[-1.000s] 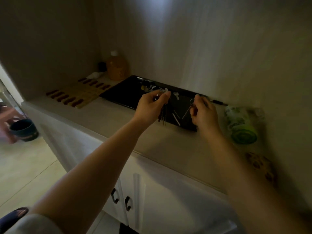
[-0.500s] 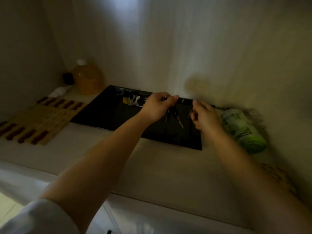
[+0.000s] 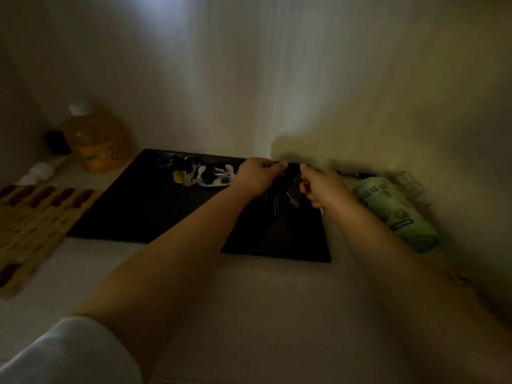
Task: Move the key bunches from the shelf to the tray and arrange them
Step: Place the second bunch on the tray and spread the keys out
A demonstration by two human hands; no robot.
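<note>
A black tray (image 3: 144,214) lies on the pale shelf against the back wall. Over its right part my left hand (image 3: 259,176) pinches a key bunch (image 3: 279,195) from above, and several keys hang down from it. My right hand (image 3: 318,187) is closed on the same bunch from the right, with a key tip showing below the fist. More key bunches (image 3: 202,173) with white and yellow tags lie along the tray's back edge, left of my hands.
A green canister (image 3: 399,214) lies on its side right of the tray. An orange bottle (image 3: 95,139) with a white cap stands at the back left. A wooden slatted mat (image 3: 36,214) covers the shelf's left part. The wall is close behind the tray.
The view has moved closer and lower over the shelf. Both hands have stayed together over the tray's right part with the key bunch, now nearer its back edge.
</note>
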